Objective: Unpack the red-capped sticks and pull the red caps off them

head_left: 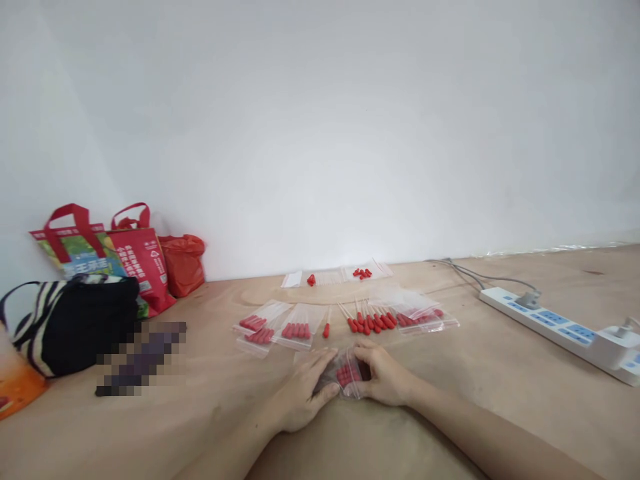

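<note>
A small clear zip bag (353,390) with several red-tipped sticks in it lies low over the table between my hands. Along its left side, the fingers and thumb of my left hand (300,395) are curled onto the plastic. My right hand (389,377) grips the opposite side, with thumb and fingertips at the bag's edge. Just beyond them, a loose red-tipped stick (327,328) rests beside a spread of similar loose sticks (373,321). Filled zip bags (299,327) lie to the left of these, and more plastic bags (423,313) lie to the right.
A white power strip (555,327) with plugs and grey cables stands at right. Shopping bags (143,263), a red plastic bag (184,263) and a black bag (95,320) crowd the left. Near the wall lie small bags with red pieces (363,273). A blurred-out dark object (143,359) lies left.
</note>
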`<control>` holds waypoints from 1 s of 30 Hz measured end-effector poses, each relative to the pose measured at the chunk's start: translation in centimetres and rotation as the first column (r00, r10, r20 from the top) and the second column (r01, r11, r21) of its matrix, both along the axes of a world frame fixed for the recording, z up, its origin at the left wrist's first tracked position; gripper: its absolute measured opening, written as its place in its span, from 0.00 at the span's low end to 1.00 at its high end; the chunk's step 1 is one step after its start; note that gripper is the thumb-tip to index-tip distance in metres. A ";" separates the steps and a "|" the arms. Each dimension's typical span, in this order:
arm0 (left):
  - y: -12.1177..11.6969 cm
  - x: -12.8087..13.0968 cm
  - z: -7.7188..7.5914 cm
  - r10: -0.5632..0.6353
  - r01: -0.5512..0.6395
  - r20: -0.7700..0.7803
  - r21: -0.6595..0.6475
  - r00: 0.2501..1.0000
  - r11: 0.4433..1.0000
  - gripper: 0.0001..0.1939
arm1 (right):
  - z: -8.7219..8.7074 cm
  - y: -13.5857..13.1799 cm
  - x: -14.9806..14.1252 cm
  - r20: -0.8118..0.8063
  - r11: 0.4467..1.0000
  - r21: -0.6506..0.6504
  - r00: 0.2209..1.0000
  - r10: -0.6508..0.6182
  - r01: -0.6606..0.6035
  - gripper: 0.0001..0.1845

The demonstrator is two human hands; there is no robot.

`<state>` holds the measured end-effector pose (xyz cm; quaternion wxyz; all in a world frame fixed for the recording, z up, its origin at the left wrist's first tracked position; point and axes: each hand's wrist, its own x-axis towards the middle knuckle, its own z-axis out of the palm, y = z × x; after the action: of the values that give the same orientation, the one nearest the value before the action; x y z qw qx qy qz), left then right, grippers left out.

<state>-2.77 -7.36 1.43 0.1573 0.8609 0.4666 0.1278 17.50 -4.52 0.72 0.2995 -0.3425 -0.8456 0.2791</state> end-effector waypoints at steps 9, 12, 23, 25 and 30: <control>-0.2 -0.1 0.4 0.021 -0.021 -0.002 -0.047 1.000 0.999 0.31 | 0.3 0.1 0.6 -0.008 0.983 -0.183 1.000 0.017 -0.018 0.09; -0.2 0.0 0.5 0.024 -0.026 -0.027 -0.069 0.999 0.997 0.33 | 0.5 0.1 0.9 -0.049 0.955 -0.278 0.994 0.093 -0.103 0.13; 0.0 0.0 0.7 -0.049 0.048 -0.042 -0.032 0.998 0.998 0.25 | 0.6 -0.1 0.5 0.096 0.997 -0.013 0.992 0.078 -0.078 0.03; 0.0 -0.2 0.8 -0.056 0.056 -0.033 -0.023 0.998 0.998 0.23 | 0.6 0.2 1.2 0.081 0.998 0.003 0.994 0.070 -0.070 0.04; -0.2 -0.9 1.0 -0.025 0.022 -0.068 -0.037 0.997 0.999 0.26 | 0.4 1.8 3.3 -0.066 0.993 -0.108 0.997 0.028 -0.035 0.10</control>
<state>-3.66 -7.54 2.47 0.1584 0.8672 0.4639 0.0877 20.80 -2.71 1.14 0.3029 -0.3358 -0.8243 0.3407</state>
